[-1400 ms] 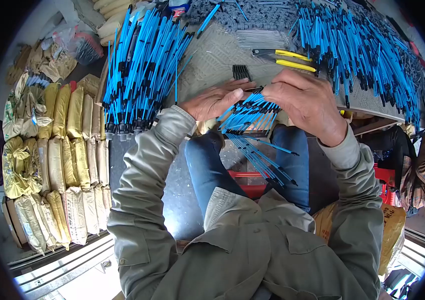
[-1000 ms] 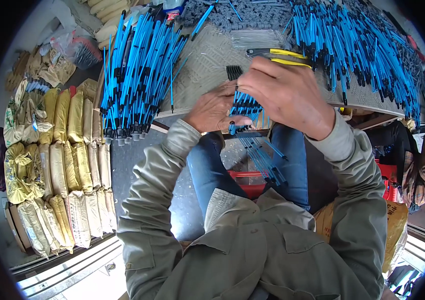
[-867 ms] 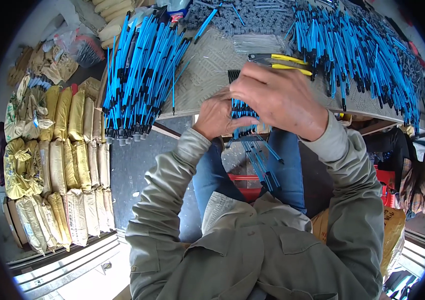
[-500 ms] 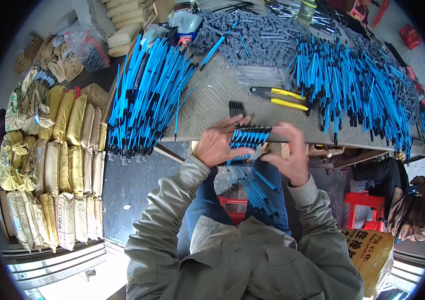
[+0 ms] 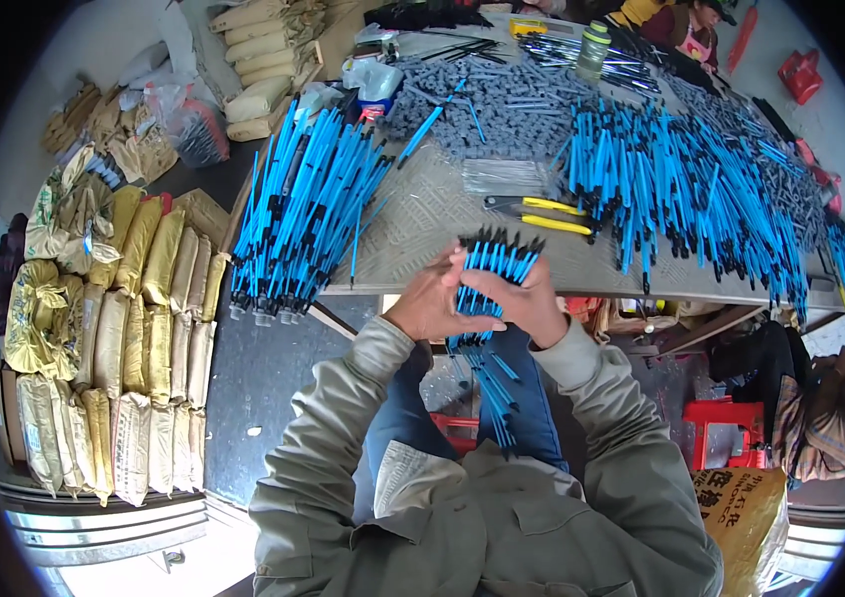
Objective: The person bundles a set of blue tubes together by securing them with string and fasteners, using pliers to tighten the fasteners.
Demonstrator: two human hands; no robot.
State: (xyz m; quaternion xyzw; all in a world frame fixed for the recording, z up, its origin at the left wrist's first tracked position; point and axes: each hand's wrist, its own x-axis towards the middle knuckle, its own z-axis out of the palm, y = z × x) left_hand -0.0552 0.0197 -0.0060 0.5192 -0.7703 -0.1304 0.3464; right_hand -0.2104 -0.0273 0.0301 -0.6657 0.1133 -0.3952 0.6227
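Above my lap at the table's near edge, a bundle of slim blue rods with black tips [image 5: 498, 261] stands between my two hands. My left hand [image 5: 429, 301] is closed round its left side. My right hand [image 5: 527, 297] wraps the right side, its thumb lying across the front of the rods. The black tips point up toward the table. More blue rods [image 5: 494, 393] lie spread over my thighs below the hands, and their lower ends reach down between my legs. The lower part of the held bundle is partly hidden by my fingers.
Yellow-handled cutters [image 5: 554, 221] lie on the table [image 5: 412, 239] beside a stack of thin clear strips [image 5: 504, 177]. Blue rods are heaped left [image 5: 308, 199] and right [image 5: 681, 189], with grey pieces [image 5: 502, 104] behind. Filled sacks [image 5: 134, 348] stand left; another person [image 5: 691, 35] sits at the far right.
My right hand has moved left and closed onto the bundle. The rods, tilted sideways before, now stand with their black tips up. My view has shifted slightly.
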